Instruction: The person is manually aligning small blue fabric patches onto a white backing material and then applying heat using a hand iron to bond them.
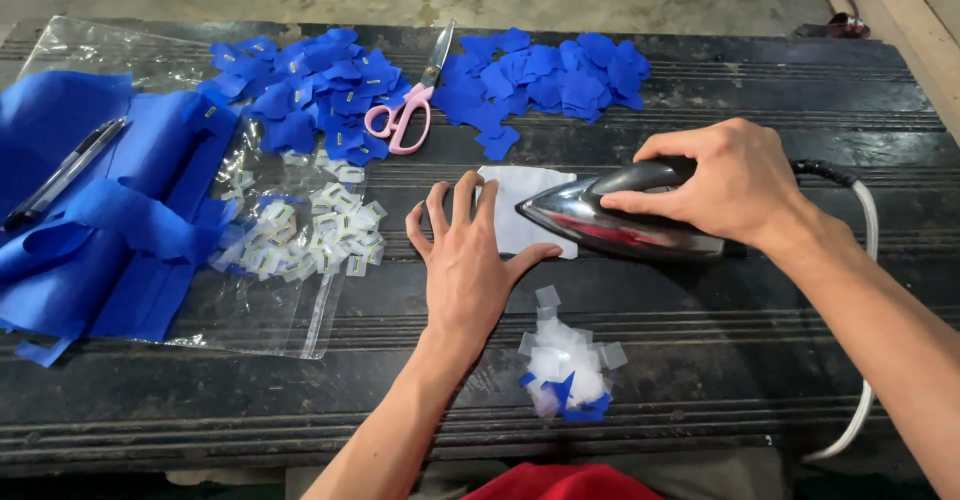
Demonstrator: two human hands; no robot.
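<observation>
My right hand [725, 180] grips the dark handle of a shiny metal iron [610, 222], whose tip rests on a white cloth patch [520, 200] on the black table [700, 360]. Flat beside the iron's tip lies my left hand [465, 255], fingers spread, pressing the patch's left edge and holding nothing. A small heap of white and blue scraps [565, 365] sits just below the iron, near the front edge.
Two piles of blue fabric pieces [310, 90] [545, 85] lie at the back with pink-handled scissors [405, 110] between them. Small white labels [315, 235] rest on a clear plastic bag. Blue cloth [90, 220] and a pen [60, 175] are at left. The iron's cord [868, 220] runs right.
</observation>
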